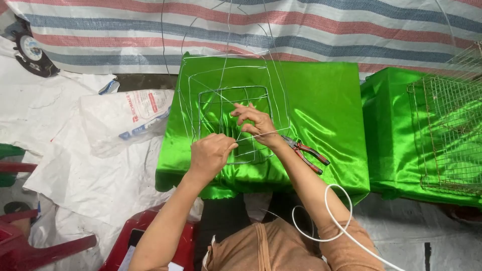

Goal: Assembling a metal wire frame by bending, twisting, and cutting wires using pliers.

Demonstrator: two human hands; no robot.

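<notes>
Both hands work on a wire frame [226,120], a half-built grid of thin silver wire lying flat on the table [326,90], which is draped in shiny green cloth. Left hand [210,154] is closed in a fist on the near edge of the frame, prob. pinning it down so it doesn't slide on the slick cloth. Right hand [255,122] sits just beyond it, fingers curled, pinching a wire strand [273,133] that runs across the grid; looks like it's held taut for bending or tying. Loose wire ends arc up and away past the frame's far side.

Just right of the right wrist, red-handled pliers [307,153] lie on the cloth, within easy reach, not touched. Further right, a finished mesh cage [447,135] rests on a second green-covered surface. Left of the hands, on white sheeting on the floor, a white plastic sack [123,118]. Red plastic stool [150,231] below the left forearm. A white cord [331,211] loops by the right elbow.
</notes>
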